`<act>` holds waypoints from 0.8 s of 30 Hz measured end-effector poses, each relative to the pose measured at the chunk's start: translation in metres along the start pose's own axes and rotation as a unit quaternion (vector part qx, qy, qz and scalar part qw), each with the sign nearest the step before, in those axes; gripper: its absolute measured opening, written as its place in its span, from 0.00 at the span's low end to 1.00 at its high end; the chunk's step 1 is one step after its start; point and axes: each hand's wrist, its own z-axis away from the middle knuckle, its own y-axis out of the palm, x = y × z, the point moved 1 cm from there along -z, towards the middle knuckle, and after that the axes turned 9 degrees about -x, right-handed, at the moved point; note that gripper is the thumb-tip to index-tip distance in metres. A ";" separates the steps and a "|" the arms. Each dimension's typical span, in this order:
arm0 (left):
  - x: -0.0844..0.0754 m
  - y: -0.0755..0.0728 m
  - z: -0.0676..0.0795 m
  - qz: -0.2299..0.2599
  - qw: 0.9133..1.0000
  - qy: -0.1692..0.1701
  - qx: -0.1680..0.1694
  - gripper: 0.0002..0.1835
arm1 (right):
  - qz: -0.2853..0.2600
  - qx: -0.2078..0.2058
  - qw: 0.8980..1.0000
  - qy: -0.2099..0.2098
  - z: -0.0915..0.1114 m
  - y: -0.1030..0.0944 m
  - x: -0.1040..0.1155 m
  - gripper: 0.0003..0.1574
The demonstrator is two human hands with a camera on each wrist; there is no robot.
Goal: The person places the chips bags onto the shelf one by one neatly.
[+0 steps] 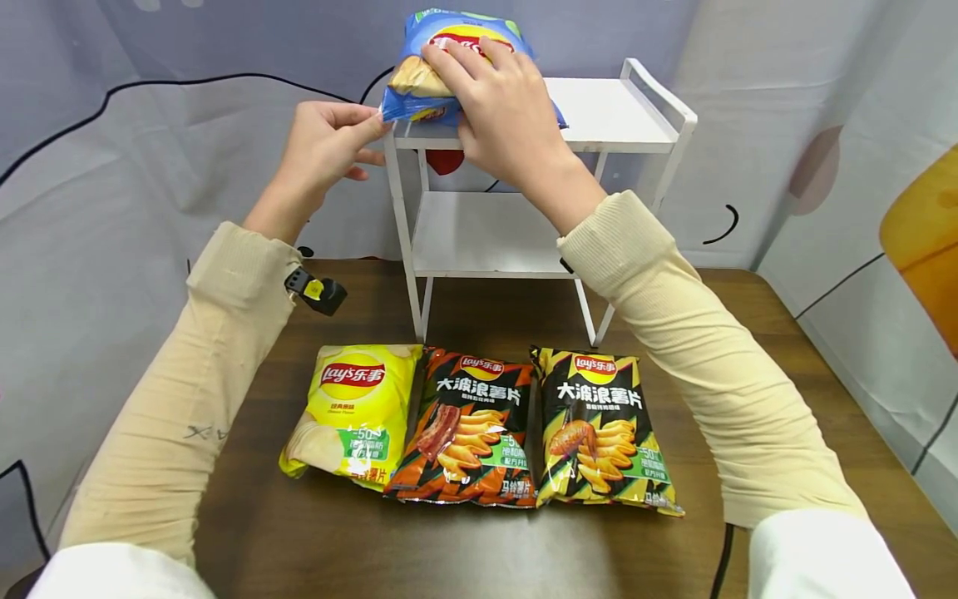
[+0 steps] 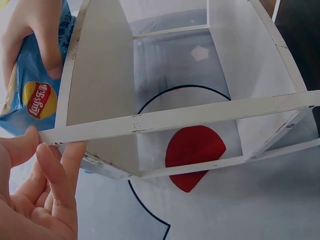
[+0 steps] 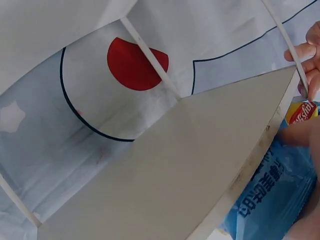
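Note:
A blue Lay's chip bag (image 1: 419, 50) lies on the left part of the top shelf of a small white rack (image 1: 614, 108). My right hand (image 1: 509, 108) grips it from above, fingers over its face and thumb on the near side. At the rack's top left corner, my left hand (image 1: 329, 141) holds the frame with thumb and fingers, beside the bag's lower corner. In the left wrist view, the left thumb and fingers (image 2: 55, 175) lie around the end of the post. The right wrist view shows the blue bag (image 3: 275, 190) past the shelf edge.
On the brown table (image 1: 479, 549) before the rack lie a yellow chip bag (image 1: 355, 416), an orange-black one (image 1: 475, 424) and a black-yellow one (image 1: 599, 424), side by side. The rack's lower shelf (image 1: 486, 233) is in view. Printed cloth (image 1: 224, 166) hangs behind.

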 end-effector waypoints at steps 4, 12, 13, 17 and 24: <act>0.001 0.000 0.000 0.005 1.000 0.005 -0.003 0.16 | 0.016 0.035 0.999 0.009 -0.002 0.002 0.001 0.35; 0.002 -0.001 0.000 0.003 1.000 0.012 -0.002 0.16 | 0.030 0.045 0.998 0.014 -0.004 0.009 0.001 0.38; 0.002 -0.001 0.000 0.004 1.000 0.012 -0.003 0.16 | 0.032 0.047 0.998 0.015 -0.004 0.009 0.001 0.39; 0.002 -0.002 0.000 0.005 1.000 0.011 -0.006 0.17 | 0.035 0.059 0.997 0.025 -0.005 0.010 0.001 0.40; 0.001 -0.002 0.000 0.009 1.000 0.009 -0.005 0.16 | 0.043 0.076 0.996 0.037 -0.007 0.012 0.001 0.40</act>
